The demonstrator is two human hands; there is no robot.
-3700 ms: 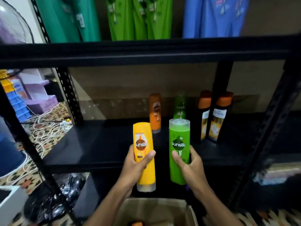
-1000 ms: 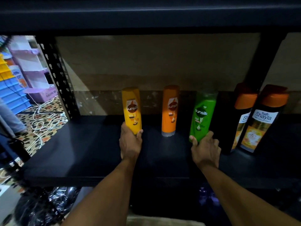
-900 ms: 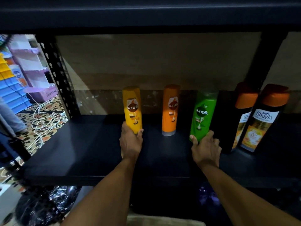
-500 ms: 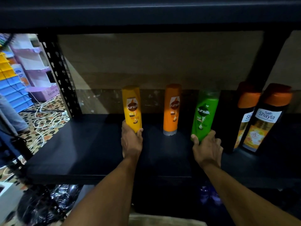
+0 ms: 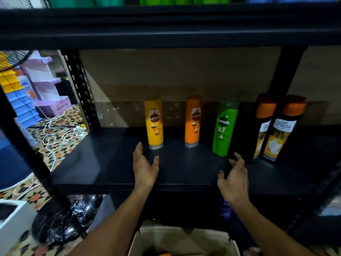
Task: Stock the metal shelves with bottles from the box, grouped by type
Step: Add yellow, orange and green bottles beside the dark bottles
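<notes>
A yellow Sunsilk bottle (image 5: 154, 122) stands upright on the black metal shelf (image 5: 110, 163). To its right stand an orange Sunsilk bottle (image 5: 192, 121), a green Sunsilk bottle (image 5: 223, 129) and two black Safi Shayla bottles (image 5: 280, 130) with orange caps. My left hand (image 5: 145, 167) hovers just in front of the yellow bottle, fingers spread, holding nothing. My right hand (image 5: 233, 177) hovers in front of the green bottle, fingers relaxed and empty. The cardboard box (image 5: 180, 239) sits below between my arms.
The upper shelf (image 5: 166, 28) carries green and blue bottles at the frame's top. A perforated black upright (image 5: 79, 89) stands at the left. White cables (image 5: 57, 137) lie on the patterned floor, with a black plastic bag (image 5: 62, 218) lower left.
Both hands have let go of their bottles and pulled back toward me. The yellow and green bottles now stand free on the shelf.
</notes>
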